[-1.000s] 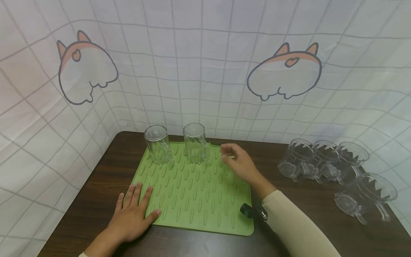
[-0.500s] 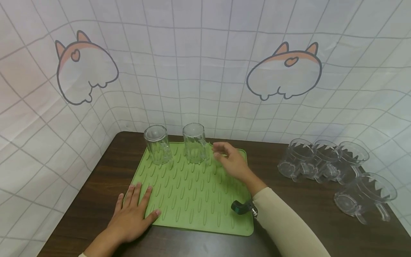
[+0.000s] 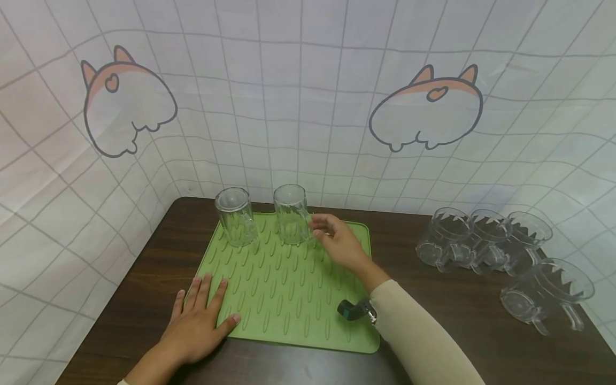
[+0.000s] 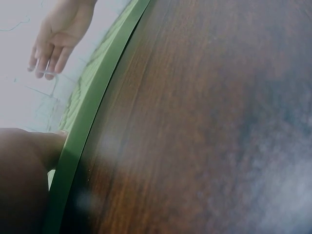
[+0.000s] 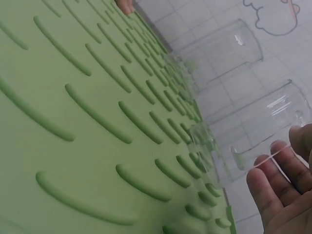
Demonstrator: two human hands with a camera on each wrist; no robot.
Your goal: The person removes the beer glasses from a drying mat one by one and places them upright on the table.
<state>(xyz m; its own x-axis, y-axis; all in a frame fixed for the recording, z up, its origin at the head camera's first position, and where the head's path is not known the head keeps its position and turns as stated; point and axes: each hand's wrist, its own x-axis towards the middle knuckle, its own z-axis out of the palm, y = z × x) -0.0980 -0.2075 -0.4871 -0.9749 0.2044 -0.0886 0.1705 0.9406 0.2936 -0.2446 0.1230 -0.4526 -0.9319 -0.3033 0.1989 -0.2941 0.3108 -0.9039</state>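
My left hand (image 3: 196,325) lies flat with spread fingers over the near left corner of a green ridged drying mat (image 3: 279,299). Two clear glass mugs stand side by side at the mat's back edge, the left mug (image 3: 237,224) and the right mug (image 3: 291,216). Beside the right mug's handle is my right hand (image 3: 340,243), fingers loosely bent and thumb apart from them. In the right wrist view its fingertips (image 5: 280,146) are right at the handle of that mug (image 5: 258,126). The left wrist view shows mostly mat edge (image 4: 92,114) and wood.
Several clear mugs (image 3: 486,235) stand in a group on the dark wooden table (image 3: 409,315) to the right, one mug (image 3: 544,297) nearer than the others. A white grid-patterned cloth (image 3: 317,107) rises behind the table and along both sides.
My right hand has moved left across the back of the mat, up to the right mug's handle. The left hand and the mugs have stayed in place.
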